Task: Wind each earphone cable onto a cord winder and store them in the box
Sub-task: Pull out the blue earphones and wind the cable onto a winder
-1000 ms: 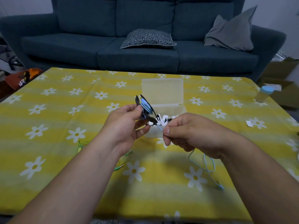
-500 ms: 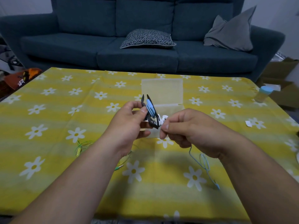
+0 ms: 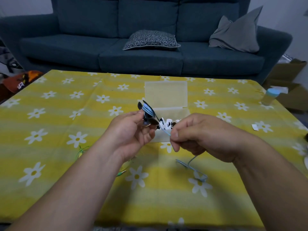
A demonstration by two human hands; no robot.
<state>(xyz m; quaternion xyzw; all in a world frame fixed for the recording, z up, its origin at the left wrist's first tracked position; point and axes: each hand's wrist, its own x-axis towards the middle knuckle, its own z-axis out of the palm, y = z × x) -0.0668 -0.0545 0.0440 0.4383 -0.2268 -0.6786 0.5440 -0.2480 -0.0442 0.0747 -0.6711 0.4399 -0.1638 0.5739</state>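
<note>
Winder [image 3: 151, 121] is gripped by the left hand [image 3: 131, 132], cable [image 3: 148, 110] pinched by the right hand [image 3: 201, 135] — more is wound than 1 s ago, so little slack is left.

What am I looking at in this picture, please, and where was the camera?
There is no machine here: the camera sits on a person's head and looks down at their two bare hands. The left hand holds a black cord winder with a light blue earphone cable partly wound on it. The right hand pinches that cable; the loose rest trails down onto the yellow tablecloth with white daisies. Behind the hands stands a clear plastic box with its lid open, holding small white and black items. A green earphone cable lies on the cloth by the left forearm. A dark blue sofa is beyond the table.
</note>
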